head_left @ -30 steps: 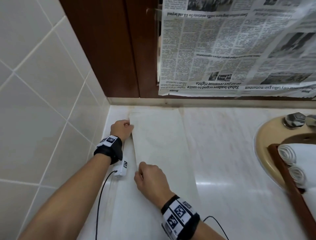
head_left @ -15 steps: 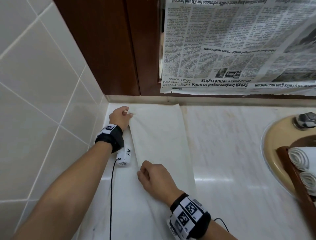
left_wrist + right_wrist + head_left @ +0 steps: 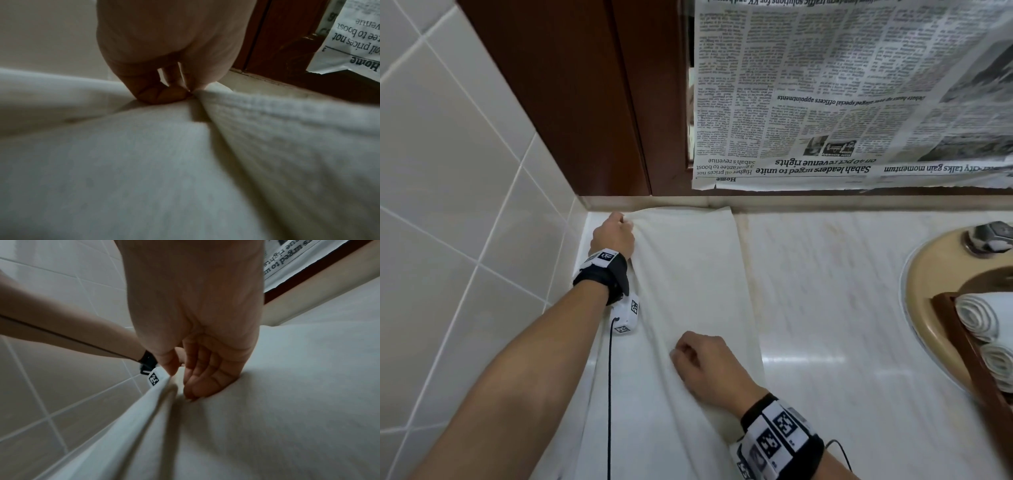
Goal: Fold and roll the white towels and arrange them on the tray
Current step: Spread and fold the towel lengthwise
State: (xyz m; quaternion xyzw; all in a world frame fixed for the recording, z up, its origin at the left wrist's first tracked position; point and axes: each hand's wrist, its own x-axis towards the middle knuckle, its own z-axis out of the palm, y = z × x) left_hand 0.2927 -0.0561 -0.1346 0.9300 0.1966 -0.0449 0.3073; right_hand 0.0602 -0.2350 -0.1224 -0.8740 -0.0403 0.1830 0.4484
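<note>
Nearest, the right hand (image 3: 702,363) sits on the white towel (image 3: 688,284), which lies flat on the pale surface (image 3: 842,308) by the tiled wall (image 3: 448,240). From the head view this hand looks like a loose fist. The right wrist view shows more: thumb and curled fingers (image 3: 205,378) pinch a raised fold of the towel (image 3: 267,402).

Farther away, the left hand (image 3: 613,236) is at the towel's far corner. The left wrist view shows its fingertips (image 3: 162,94) squeezed together on a ridge of cloth (image 3: 267,129).

Only the head view shows the right side, where rolled towels (image 3: 977,317) lie in a brown tray (image 3: 962,349) over the sink (image 3: 924,291). At the back hangs a newspaper (image 3: 842,102).
</note>
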